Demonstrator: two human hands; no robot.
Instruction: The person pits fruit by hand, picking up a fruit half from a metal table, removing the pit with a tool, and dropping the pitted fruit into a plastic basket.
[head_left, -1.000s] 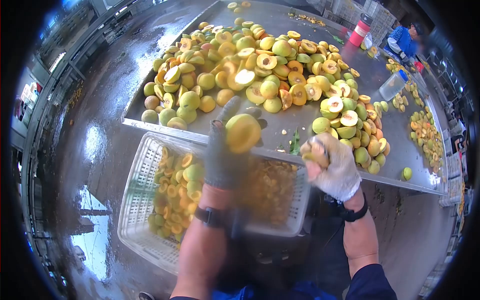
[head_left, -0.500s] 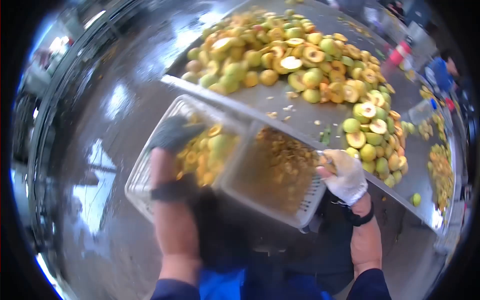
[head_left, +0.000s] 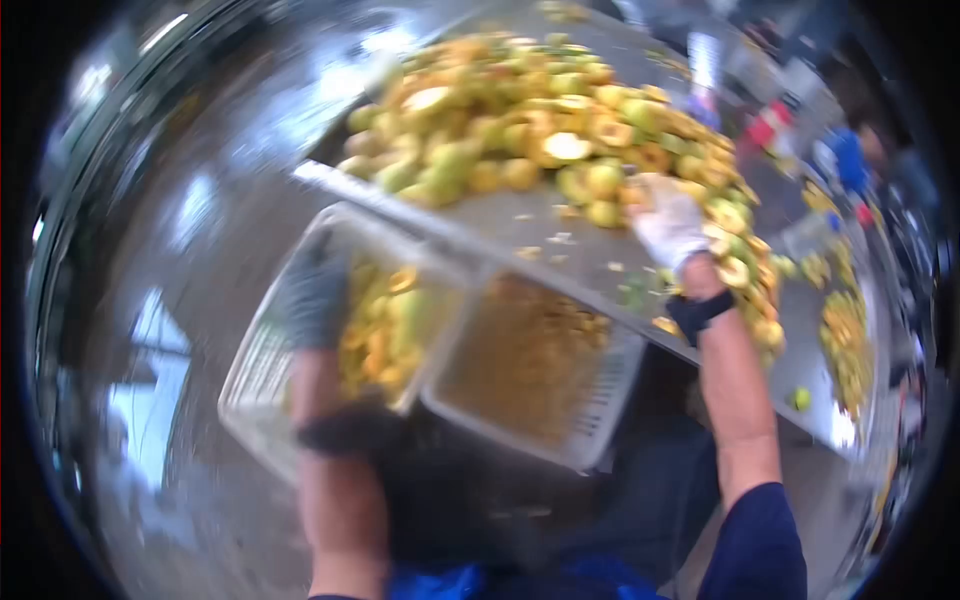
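Note:
My left hand point(head_left: 318, 295), in a grey glove, is over the left side of a white plastic basket point(head_left: 262, 335) that holds yellow and green fruit pieces point(head_left: 385, 330). Motion smears its fingers. My right hand point(head_left: 668, 218), in a white glove, reaches over the metal table to the edge of a heap of halved yellow-green stone fruit point(head_left: 500, 110). Its fingers are curled in among the halves; what they grip I cannot tell. Beside the first basket stands a second basket point(head_left: 620, 385), filled with small brown bits that look like pits point(head_left: 520, 350).
The metal table point(head_left: 480, 222) has a raised edge running diagonally past both baskets. Small scraps lie on it, and one green fruit point(head_left: 800, 399) is near its right end. A clear bottle point(head_left: 812, 232) and a person in blue point(head_left: 842, 160) are farther right. The floor point(head_left: 160, 290) is wet.
My right hand has left the rim of the pit basket and moved up to the fruit heap. My left hand has shifted towards the left side of its basket. The view has shifted slightly.

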